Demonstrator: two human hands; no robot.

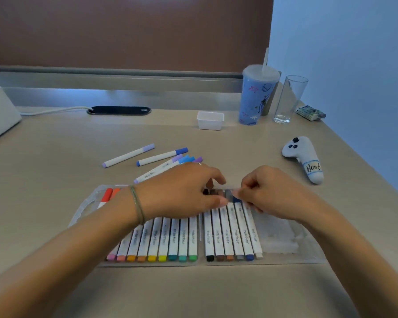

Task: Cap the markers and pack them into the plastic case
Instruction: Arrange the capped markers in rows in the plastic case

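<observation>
Six markers lie in the right half of the clear plastic case. The left half shows nine coloured ends along its near edge, plus two red-orange caps at about ten o'clock; how many more sit under the left arm cannot be told. Loose on the desk at twelve o'clock: two separate markers and a bunch of roughly four. At one o'clock: one white tub, one lidded tumbler, one glass. At two o'clock, one plush game controller.

1. A beige desk fills the view, with a black cable slot near its back edge.
2. Behind it stands a brown partition panel on a grey rail.
3. To the right is a pale blue wall, in cool, bluish light.
</observation>
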